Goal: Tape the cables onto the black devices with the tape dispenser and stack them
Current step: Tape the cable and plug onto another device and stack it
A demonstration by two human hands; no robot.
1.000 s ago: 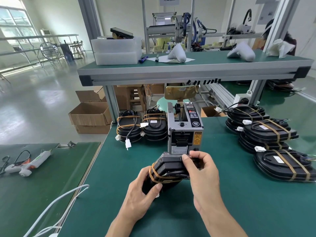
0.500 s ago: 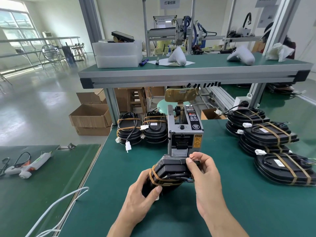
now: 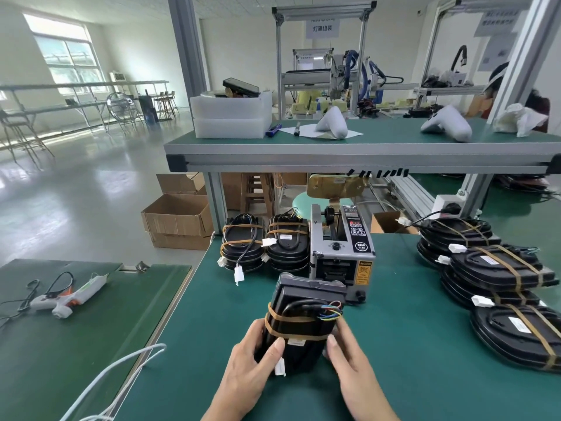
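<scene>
A black device (image 3: pixel 299 326) is held between both hands just above the green desk (image 3: pixel 409 344), directly in front of the tape dispenser (image 3: pixel 341 253). The left hand (image 3: pixel 253 358) is wrapped around the device's left side, its thumb laid across the front face beside a white connector (image 3: pixel 280 366). The right hand (image 3: pixel 349 360) is clasped against the right side, thumb on the front edge; its fingers are hidden behind the device. Both forearms are cut off by the lower edge of the view. A cable (image 3: pixel 306 306) is seen bound to the device by two bands of brown tape (image 3: pixel 291 319), with coloured wire ends showing near the top right. The dispenser's lower front is partly covered by the device. Taped devices are stacked behind on the left (image 3: pixel 264 246) and in a row on the right (image 3: pixel 498 275), the nearest of which is cut off by the frame edge.
</scene>
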